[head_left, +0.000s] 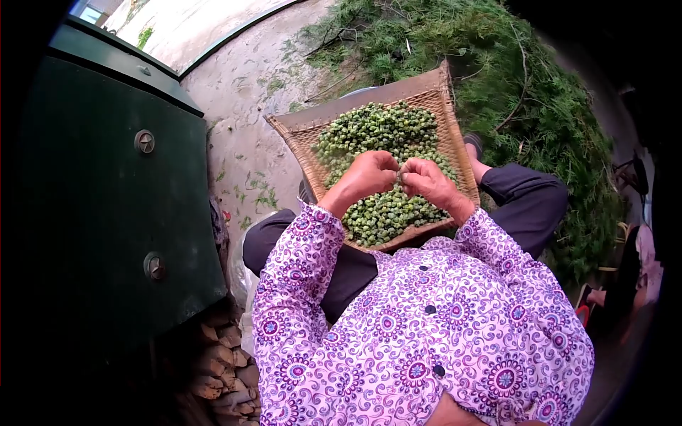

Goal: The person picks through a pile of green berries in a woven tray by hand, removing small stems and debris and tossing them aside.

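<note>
Where left hand and right hand meet over the basket, fingers closed, they perhaps pinch a hidden pod.

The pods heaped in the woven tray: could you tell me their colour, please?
Green: the pods show best in the head view.

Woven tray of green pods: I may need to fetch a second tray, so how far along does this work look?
Done: a heap of loose green pods covers most of the woven tray. In hand: left hand and right hand pinch a small piece between them above the heap. Left: a big pile of green branches lies beyond; probably much remains.
</note>
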Available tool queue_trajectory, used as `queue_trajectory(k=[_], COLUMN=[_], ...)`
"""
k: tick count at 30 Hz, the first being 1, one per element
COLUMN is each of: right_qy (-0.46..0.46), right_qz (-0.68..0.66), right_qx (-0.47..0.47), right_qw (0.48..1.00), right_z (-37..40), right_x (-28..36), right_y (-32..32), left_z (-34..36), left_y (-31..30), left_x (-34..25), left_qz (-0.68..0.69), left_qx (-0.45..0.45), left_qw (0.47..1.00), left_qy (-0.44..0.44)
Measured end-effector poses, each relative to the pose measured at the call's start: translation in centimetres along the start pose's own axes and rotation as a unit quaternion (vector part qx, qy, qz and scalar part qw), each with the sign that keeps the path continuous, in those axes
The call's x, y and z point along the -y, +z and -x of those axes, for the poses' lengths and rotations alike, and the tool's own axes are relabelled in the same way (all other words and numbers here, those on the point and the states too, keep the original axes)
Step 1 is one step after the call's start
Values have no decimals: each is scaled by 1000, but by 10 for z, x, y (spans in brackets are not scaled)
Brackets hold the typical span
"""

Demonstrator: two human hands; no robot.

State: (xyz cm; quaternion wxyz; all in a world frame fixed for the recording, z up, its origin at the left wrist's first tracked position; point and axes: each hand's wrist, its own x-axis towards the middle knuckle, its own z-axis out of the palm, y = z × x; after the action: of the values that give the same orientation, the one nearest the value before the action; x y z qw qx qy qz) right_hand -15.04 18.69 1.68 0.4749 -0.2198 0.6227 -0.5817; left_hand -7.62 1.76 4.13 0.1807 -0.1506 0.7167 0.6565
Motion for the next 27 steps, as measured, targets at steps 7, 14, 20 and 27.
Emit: queue_trajectory(k=[7,14,20,27], right_qy=[4,-89,6,-55], right_qz=[-290,-389,173,391], right_qx=[-101,-355,-197,-141], right_qw=[952,846,965,908], right_z=[5,11,-31,-100], right_x=[-5,-13,-36,-54], right_y=[-39,-139,-101,-52], left_z=[9,26,40,49], left_y=[0,-8,-48,-68], left_x=[-5,-17,-53,-54], left_qz=[-190,-234,141,222], left_qx=[66,78,-119,-212], left_qw=[979,968,972,940], left_qy=[5,49,144,151])
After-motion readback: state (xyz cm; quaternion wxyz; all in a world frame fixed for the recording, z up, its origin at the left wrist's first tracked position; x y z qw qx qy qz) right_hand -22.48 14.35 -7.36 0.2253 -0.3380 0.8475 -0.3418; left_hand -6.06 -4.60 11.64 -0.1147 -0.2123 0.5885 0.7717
